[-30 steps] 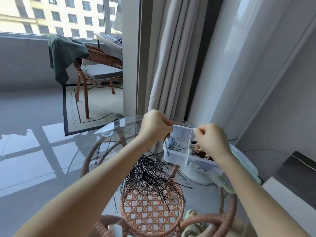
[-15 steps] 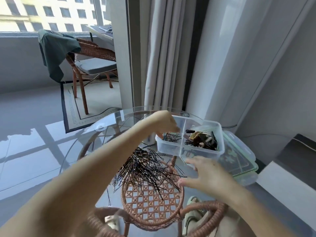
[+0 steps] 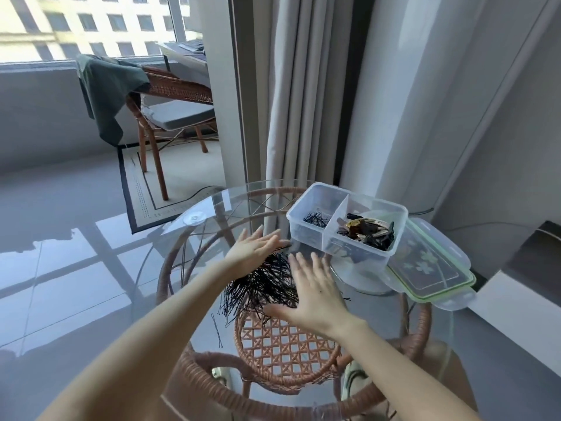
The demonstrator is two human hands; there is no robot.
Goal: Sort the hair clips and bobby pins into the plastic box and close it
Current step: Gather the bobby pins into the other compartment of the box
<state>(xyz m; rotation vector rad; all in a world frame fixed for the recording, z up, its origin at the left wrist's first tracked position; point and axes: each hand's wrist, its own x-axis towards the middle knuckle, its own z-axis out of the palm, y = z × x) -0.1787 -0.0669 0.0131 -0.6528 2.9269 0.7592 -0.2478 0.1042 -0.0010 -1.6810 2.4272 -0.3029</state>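
Observation:
A clear plastic box [image 3: 306,235] with two compartments stands on the round glass table [image 3: 194,238]. A few bobby pins lie in its left compartment; hair clips [image 3: 368,230] fill the right one. A large pile of black bobby pins [image 3: 261,284] lies on the glass in front of the box. My left hand [image 3: 256,249] is spread flat at the pile's far left side. My right hand [image 3: 312,294] is spread flat on the pile's right side. Both hold nothing. The box's lid [image 3: 428,268] lies beside the box on the right.
A few stray bobby pins [image 3: 217,328] lie left of the pile. The rattan table frame [image 3: 282,350] shows through the glass. A curtain [image 3: 300,86] and a wall stand close behind the table. A rattan chair [image 3: 170,113] stands at the far left.
Both hands left the box and came down to the bobby pin pile, fingers now spread. The box rests flat on the table, its contents in view.

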